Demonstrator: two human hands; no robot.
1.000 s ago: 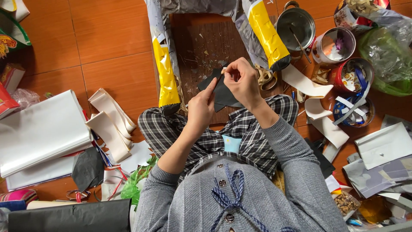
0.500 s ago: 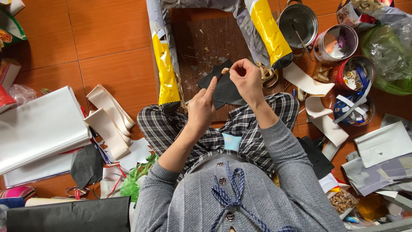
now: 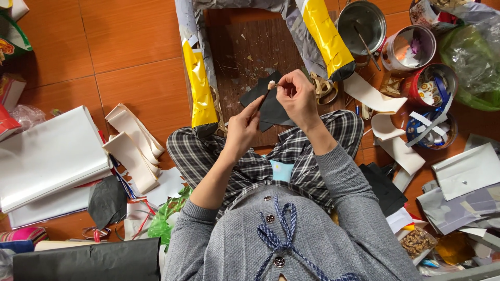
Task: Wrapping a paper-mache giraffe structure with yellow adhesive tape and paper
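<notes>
I sit cross-legged on an orange tiled floor, both hands raised over my lap. My left hand (image 3: 244, 126) pinches the lower end of a thin dark stick (image 3: 264, 97). My right hand (image 3: 298, 96) pinches a small pale bead-like piece (image 3: 271, 84) at the stick's top end. Behind the hands a piece of black paper (image 3: 272, 109) rests on a brown board (image 3: 250, 52). Whether the paper is held or just lying there is unclear.
Yellow and silver foil rolls (image 3: 200, 93) flank the board. Metal pot (image 3: 361, 22) and tins (image 3: 411, 47) of scraps stand at the right. White card strips (image 3: 130, 145) and white sheets (image 3: 47, 156) lie left; black paper (image 3: 107, 200) and grey sheets (image 3: 458, 208) are nearby.
Both hands have stayed together over the lap; the fingers have shifted slightly on the stick and the black paper has tilted a little.
</notes>
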